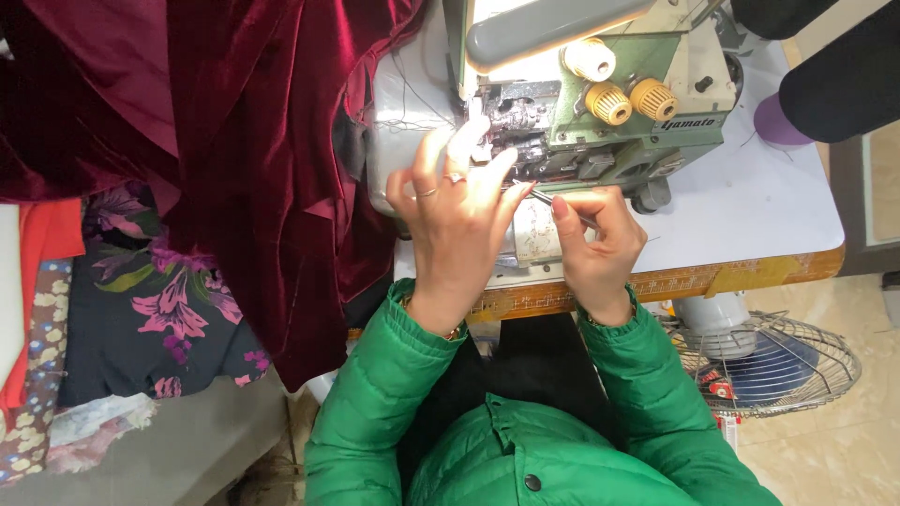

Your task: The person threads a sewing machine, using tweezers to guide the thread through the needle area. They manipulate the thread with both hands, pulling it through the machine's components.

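Note:
My left hand [457, 211], with rings on two fingers, rests against the front of a green and grey sewing machine [600, 94], its fingertips up at the needle area. My right hand [593, 242] pinches a thin metal tool, probably tweezers [547, 198], whose tip points left toward the left hand's fingers. Both wrists come out of green padded jacket sleeves. The machine stands on a white table [750, 206] with a wooden front edge. Whatever lies between the fingertips is hidden.
Dark red velvet fabric [234, 141] hangs over the left side of the table. Floral and orange cloths [159, 309] are piled at the left. A floor fan [769, 361] sits under the table's right end. Three yellow tension knobs [609, 101] stick out of the machine.

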